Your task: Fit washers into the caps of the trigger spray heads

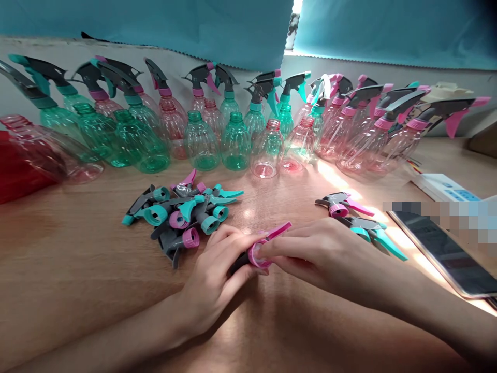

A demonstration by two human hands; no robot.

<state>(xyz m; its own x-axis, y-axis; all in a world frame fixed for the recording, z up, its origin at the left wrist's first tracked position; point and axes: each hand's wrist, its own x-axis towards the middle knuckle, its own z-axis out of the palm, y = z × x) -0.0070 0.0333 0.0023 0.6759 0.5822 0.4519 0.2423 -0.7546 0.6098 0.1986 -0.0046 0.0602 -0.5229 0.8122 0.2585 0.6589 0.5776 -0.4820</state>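
Observation:
My left hand (213,280) is wrapped round a grey and pink spray trigger head (254,257), its pink collar facing up toward me. The fingertips of my right hand (320,251) are pressed at the opening of that collar, and the pink trigger sticks out above them. Whatever lies under those fingertips is hidden. To the left of my hands lies a pile of loose spray heads (186,207) with teal and pink collars. Beyond my right hand rest a pink spray head (341,204) and a teal one (368,233), partly covered by the hand.
Clear green bottles (202,145) and pink bottles (267,150) stand in rows along the wall, many with spray heads on. A red object (23,171) sits at the left. On the right are a phone (446,254) and a white power strip (446,186).

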